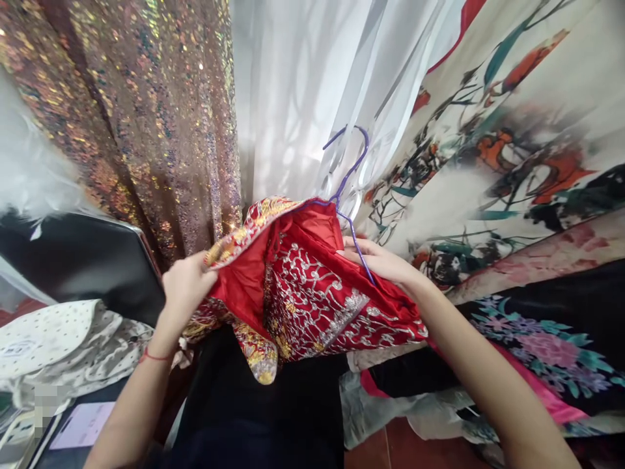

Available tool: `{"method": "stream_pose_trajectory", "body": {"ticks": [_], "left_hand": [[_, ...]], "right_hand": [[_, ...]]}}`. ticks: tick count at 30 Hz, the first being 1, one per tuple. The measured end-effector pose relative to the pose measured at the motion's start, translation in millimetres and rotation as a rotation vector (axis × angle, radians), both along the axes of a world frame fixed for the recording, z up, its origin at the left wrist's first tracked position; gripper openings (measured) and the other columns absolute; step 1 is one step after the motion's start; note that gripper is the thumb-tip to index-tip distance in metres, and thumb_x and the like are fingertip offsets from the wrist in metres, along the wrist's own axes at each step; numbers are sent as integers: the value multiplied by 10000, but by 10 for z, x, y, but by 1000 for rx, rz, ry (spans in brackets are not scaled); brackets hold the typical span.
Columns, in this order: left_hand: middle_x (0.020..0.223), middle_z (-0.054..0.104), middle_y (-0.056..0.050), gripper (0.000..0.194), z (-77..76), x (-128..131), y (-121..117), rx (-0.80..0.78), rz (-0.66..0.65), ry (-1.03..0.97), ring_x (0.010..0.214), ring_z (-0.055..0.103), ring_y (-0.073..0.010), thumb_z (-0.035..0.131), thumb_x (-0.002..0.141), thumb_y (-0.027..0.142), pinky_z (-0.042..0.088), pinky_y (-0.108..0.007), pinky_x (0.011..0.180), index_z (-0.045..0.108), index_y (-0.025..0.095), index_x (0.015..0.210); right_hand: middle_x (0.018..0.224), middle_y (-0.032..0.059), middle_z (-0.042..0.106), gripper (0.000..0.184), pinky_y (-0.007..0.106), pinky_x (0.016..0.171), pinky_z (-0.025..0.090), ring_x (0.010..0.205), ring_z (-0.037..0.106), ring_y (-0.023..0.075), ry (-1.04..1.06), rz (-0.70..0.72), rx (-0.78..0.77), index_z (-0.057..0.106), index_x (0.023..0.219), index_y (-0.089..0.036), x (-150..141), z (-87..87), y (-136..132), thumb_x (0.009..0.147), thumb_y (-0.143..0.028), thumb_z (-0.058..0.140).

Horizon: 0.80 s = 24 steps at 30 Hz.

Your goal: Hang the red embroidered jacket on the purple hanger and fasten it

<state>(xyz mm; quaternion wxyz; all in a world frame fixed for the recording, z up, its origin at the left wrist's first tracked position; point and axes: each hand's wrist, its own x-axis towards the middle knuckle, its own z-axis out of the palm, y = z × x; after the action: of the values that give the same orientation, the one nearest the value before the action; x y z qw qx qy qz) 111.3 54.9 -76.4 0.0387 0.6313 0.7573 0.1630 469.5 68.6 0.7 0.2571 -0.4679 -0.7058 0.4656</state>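
Observation:
A red garment (312,293) with gold and silver embroidery hangs between my hands, its red lining showing. My left hand (185,286) is closed, pinching the gold-patterned edge of the garment at its left side. My right hand (381,260) grips the garment's right side together with the lower bar of a purple wire hanger (349,176). The hanger's hook points up in front of a white sheer curtain (293,98). Part of the hanger is hidden inside the red cloth.
A sequinned brown and gold fabric (146,117) hangs at the left. Floral printed cloths (512,163) hang at the right, with a black flowered one (551,332) below. A dark chair back (83,260) and white spotted cloth (53,339) sit at lower left.

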Motion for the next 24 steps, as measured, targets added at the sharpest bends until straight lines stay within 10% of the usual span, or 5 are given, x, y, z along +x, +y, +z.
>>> {"method": "stream_pose_trajectory", "body": {"ticks": [6, 10, 17, 24], "left_hand": [[1024, 740, -97, 412, 850, -96, 2, 662, 310, 9, 942, 673, -294, 495, 834, 373, 313, -347, 694, 669, 222, 1176], [1046, 743, -110, 383, 1096, 80, 213, 617, 203, 87, 976, 658, -294, 476, 844, 324, 276, -355, 673, 690, 209, 1141], [1161, 711, -172, 373, 729, 163, 775, 325, -120, 165, 1117, 620, -356, 532, 840, 364, 423, -439, 935, 688, 165, 1114], [1253, 700, -94, 671, 320, -30, 976, 151, -589, -333, 1063, 670, -278, 598, 788, 598, 499, -331, 913, 585, 180, 1312]], "right_hand": [[882, 11, 742, 484, 356, 878, 565, 823, 678, 204, 39, -64, -23, 712, 935, -215, 47, 5, -234, 725, -647, 766], [815, 3, 697, 393, 308, 739, 549, 754, 640, 186, 88, -296, 130, 667, 856, -233, 212, -27, -529, 804, -620, 713], [713, 1, 552, 286, 316, 570, 379, 617, 464, 161, 8, -720, 716, 605, 824, -255, 317, -123, -866, 901, -527, 650], [728, -16, 508, 317, 294, 598, 377, 630, 446, 149, 48, -591, 539, 559, 829, -255, 226, -129, -759, 927, -554, 601]]}}
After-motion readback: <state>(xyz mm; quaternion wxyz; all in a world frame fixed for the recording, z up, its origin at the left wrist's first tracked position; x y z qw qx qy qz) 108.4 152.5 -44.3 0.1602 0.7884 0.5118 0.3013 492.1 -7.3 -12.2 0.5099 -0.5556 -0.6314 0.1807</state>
